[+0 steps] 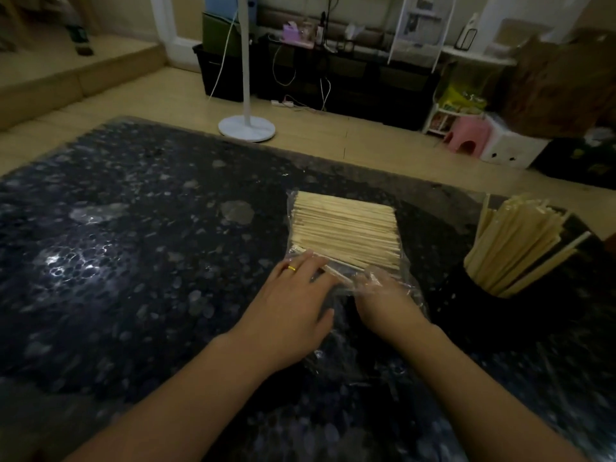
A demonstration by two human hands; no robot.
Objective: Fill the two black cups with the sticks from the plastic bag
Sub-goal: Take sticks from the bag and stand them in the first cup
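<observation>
A clear plastic bag (pixel 346 281) lies on the dark speckled table (pixel 133 261), holding a flat stack of pale wooden sticks (pixel 345 228). My left hand (pixel 296 301), with a gold ring, rests flat on the bag's near left edge, fingers straight and touching the sticks. My right hand (pixel 386 301) is inside the bag's open mouth, covered by the plastic, its fingertips at the nearest sticks; its fingers are blurred. At the right stands a black cup (pixel 480 305) packed with sticks (pixel 520 248) that lean right. A second cup is not visible.
The table's far edge runs diagonally behind the bag. Beyond it on the floor stand a white fan base (pixel 246 128), a pink stool (pixel 466 138), a white box (pixel 513 151) and a dark media unit (pixel 333 81).
</observation>
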